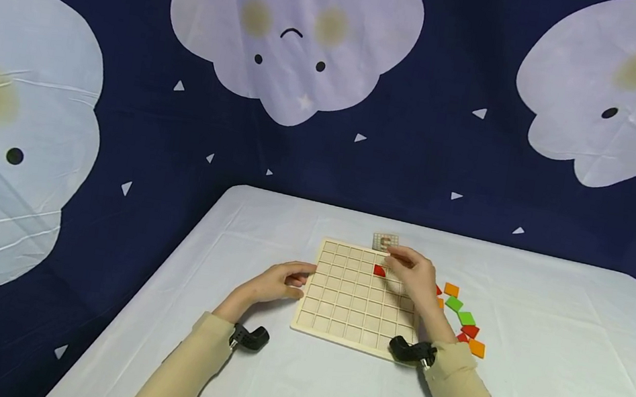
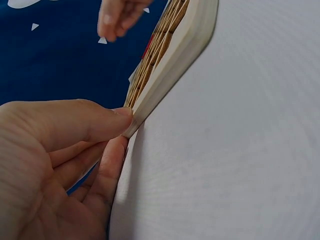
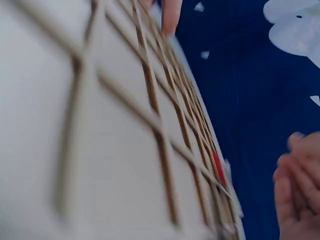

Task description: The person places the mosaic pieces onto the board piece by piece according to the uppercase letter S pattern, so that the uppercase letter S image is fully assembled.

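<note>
A pale wooden grid board lies on the white table. My left hand is at its left edge, with the thumb and a fingertip touching the rim. Over the board's far right part hovers my right hand, fingers loosely bent, and I see nothing between them. In the right wrist view that hand is apart from the board. Just left of its fingertips, a red tile with one rounded side sits in a grid cell.
Several loose tiles lie right of the board, among them an orange tile, a green tile and a red tile. A small card with a grid pattern lies beyond the board's far edge. A dark blue cloud-print cloth hangs behind.
</note>
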`<state>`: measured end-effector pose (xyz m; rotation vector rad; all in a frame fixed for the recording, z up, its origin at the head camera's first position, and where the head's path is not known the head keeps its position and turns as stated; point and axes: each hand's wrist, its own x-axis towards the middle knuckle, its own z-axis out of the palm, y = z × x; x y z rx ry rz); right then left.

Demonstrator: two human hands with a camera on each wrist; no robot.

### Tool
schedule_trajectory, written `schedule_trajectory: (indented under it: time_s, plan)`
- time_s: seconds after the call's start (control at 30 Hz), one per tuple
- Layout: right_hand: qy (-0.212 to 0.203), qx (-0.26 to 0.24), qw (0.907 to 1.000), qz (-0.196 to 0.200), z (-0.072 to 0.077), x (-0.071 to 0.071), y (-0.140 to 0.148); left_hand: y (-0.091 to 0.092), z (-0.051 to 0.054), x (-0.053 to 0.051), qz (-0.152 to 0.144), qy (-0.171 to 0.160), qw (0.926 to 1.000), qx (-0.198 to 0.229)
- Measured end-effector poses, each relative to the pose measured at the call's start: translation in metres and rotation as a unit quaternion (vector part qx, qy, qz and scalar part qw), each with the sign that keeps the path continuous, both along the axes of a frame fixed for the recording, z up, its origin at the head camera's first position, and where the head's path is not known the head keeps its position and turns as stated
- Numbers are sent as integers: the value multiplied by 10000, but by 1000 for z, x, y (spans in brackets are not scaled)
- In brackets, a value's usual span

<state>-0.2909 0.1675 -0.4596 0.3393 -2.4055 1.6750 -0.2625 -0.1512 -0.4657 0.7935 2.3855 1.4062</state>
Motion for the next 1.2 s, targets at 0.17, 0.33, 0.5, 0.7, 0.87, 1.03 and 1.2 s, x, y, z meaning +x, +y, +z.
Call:
schedule_trajectory:
  time_s: [0.17,0.33,0.5,0.7,0.87,1.03,1.2]
  plan:
    - [68,-496,9987,-63,23,4,22,-2,1,0,35,31,10000,-56]
    - [81,-313,9989,-341,35,10,53,-5,0,-3,109,61,9998,-128]
    - [53,58,9985,-548,19,5,89,-8,1,-1,-104,271,9996,51]
    - [-190,537,9946,-869,16,15,108,-6,2,-1,-155,249,9995,113]
    - [-435,1075,9884,-984,18,25,115,-1,2,-1,35,40,10000,-45]
    - [-445,1492,9838,-892,6,27,125,2,12,6,-37,-33,10000,30]
    - [-426,1779,9804,-736,-12,28,132,4,28,16,-117,-144,9997,133]
